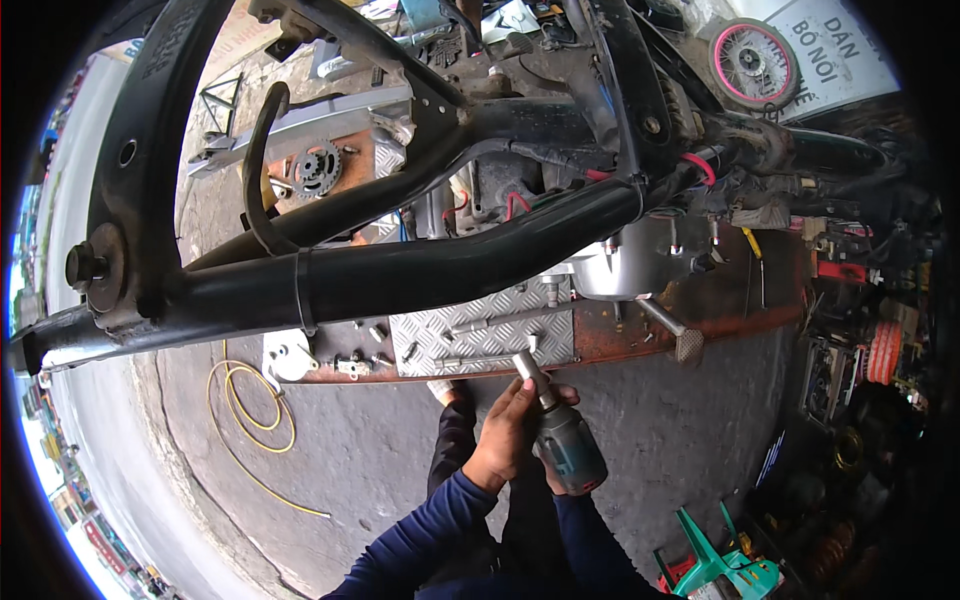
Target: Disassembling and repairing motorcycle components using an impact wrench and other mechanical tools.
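A dark green and black cordless impact wrench is held in front of my body, with a silver socket on its nose pointing up and away. My left hand is closed around the nose, its thumb against the socket. Beneath the tool's body, my right hand is mostly hidden and appears to grip the handle. Just beyond the socket lies a metal checker plate bearing a long rod and small parts. Above it spans a black motorcycle frame, with a silver engine cover under it.
A rusty workbench carries bolts, a sprocket and a yellow screwdriver. A footpeg juts over its near edge. On the floor lie a coiled yellow hose and, right, a green stool. A pink-rimmed wheel stands behind.
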{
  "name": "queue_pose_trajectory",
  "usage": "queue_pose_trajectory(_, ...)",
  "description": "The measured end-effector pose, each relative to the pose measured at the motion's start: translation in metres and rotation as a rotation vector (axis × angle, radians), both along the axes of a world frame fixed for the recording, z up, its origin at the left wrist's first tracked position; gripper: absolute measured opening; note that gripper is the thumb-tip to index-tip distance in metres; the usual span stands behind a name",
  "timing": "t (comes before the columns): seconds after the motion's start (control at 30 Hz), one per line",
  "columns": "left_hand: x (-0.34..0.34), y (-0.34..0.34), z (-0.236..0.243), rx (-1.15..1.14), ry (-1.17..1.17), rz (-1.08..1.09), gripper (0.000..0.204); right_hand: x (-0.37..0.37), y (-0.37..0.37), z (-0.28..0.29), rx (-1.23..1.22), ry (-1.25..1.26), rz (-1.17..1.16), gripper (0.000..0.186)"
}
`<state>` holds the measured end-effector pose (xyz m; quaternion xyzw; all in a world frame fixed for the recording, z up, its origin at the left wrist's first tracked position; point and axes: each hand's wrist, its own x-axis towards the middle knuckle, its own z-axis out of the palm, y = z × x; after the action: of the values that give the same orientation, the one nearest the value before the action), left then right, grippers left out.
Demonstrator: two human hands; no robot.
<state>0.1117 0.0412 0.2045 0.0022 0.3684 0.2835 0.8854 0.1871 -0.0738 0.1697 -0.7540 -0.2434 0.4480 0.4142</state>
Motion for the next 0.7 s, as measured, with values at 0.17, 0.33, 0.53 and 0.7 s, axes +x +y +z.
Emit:
queue_pose_trajectory(0.17, -0.002, -0.014, -0.010, 0.093, 0.056, -0.173, 0.033, 0.011, -0.063, -0.048, 0.251, 0.801, -0.170, 0.036)
queue_pose_trajectory(0.33, -0.064, -0.008, -0.091, 0.646, 0.262, -0.670, 0.012, 0.013, -0.072, -0.040, 0.356, 1.441, -0.211, 0.041)
queue_pose_trajectory(0.53, -0.117, 0.013, -0.184, 1.221, 1.426, -1.116, 0.016, 0.012, -0.088, -0.037, 0.374, 1.414, -0.358, 0.045)
queue_pose_trajectory(0.7, -0.057, 0.006, -0.211, 1.805, 1.316, -1.150, 0.015, 0.017, -0.090, -0.034, 0.392, 1.403, -0.516, 0.040)
